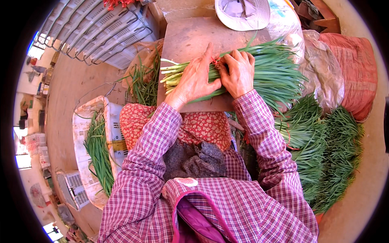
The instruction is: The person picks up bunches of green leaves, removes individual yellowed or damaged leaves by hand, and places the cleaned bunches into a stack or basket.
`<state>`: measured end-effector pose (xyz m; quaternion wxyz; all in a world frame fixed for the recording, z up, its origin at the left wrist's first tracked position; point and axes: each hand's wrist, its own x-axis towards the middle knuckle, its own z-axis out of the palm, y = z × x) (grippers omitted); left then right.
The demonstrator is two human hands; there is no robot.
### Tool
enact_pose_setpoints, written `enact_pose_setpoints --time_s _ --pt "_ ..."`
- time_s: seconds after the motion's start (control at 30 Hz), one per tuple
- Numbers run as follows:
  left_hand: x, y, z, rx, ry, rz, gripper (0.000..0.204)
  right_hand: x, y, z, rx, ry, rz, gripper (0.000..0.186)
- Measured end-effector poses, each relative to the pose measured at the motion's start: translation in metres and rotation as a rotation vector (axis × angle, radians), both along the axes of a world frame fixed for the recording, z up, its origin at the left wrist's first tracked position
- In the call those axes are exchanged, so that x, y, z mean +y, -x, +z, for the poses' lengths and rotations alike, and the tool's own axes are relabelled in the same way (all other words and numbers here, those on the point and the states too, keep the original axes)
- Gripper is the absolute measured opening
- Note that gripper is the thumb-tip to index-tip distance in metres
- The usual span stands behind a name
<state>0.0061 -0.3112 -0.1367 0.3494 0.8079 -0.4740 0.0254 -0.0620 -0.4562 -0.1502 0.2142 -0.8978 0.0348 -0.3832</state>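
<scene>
A bunch of garlic chives (275,71) lies across a brown board (190,34), pale stem ends to the left and green leaves to the right. My left hand (193,79) grips the bunch near its stems, index finger stretched toward the far side and thumb on the near side. Close beside it, my right hand (238,73) has its fingers bent in a pinch at a red tie (214,61) around the bunch. The tips of the right fingers are partly hidden.
Tied chive bunches (324,146) are piled at the right. At the left stands a white crate (107,125) with loose chives. Beyond are grey crates (121,56) behind wire hooks, a pale hat (245,16) on the board's far edge and a red sack (352,69).
</scene>
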Motion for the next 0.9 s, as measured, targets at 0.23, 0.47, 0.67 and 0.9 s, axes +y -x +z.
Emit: enact_pose_setpoints --time_s 0.23,0.47,0.67,0.9 --pt "0.001 0.001 -0.015 -0.134 0.026 0.028 0.116 0.003 0.006 -0.001 0.032 0.006 -0.027 0.016" --pt "-0.003 0.003 -0.01 -0.143 -0.018 0.043 0.115 0.008 0.004 0.006 0.018 0.044 -0.123 0.024" --pt "0.0 0.001 -0.013 -0.151 0.04 0.042 0.114 0.004 -0.003 0.006 0.04 0.077 -0.063 0.018" --pt "0.0 0.0 -0.01 -0.101 -0.009 0.076 0.117 0.0 -0.004 0.003 0.013 -0.174 0.113 0.008"
